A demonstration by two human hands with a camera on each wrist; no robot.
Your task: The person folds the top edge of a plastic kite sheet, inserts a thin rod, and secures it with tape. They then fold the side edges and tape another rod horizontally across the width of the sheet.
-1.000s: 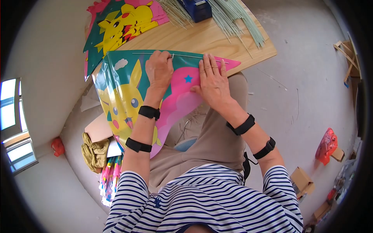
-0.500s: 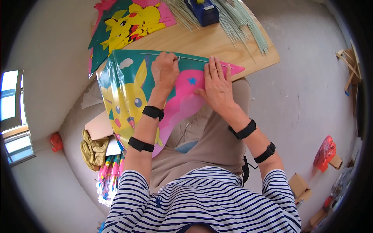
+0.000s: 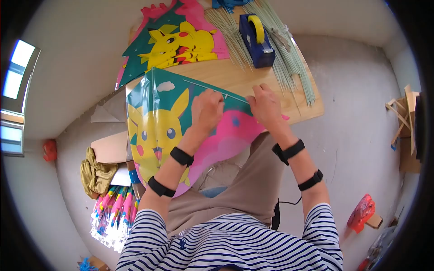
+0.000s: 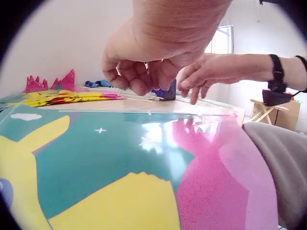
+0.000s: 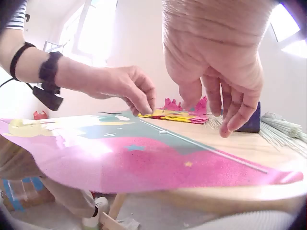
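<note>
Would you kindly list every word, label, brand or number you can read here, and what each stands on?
No words or numbers can be read in any view.
Blue tape dispenser: a small pale patch, perhaps a label, too small to read.
Striped shirt: a small dark emblem, too small to make out.
Printed sheet: pictures only.

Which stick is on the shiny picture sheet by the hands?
The pale stick along the far edge of the sheet, with a small white piece on it; the other sticks lie bunched on the wooden table beside the tape dispenser.

Makeshift workroom, wooden table (image 3: 235,80), tape dispenser (image 3: 263,53), thin rods (image 3: 289,74), stacked printed sheets (image 3: 194,45), plain grey floor (image 3: 348,117)
</note>
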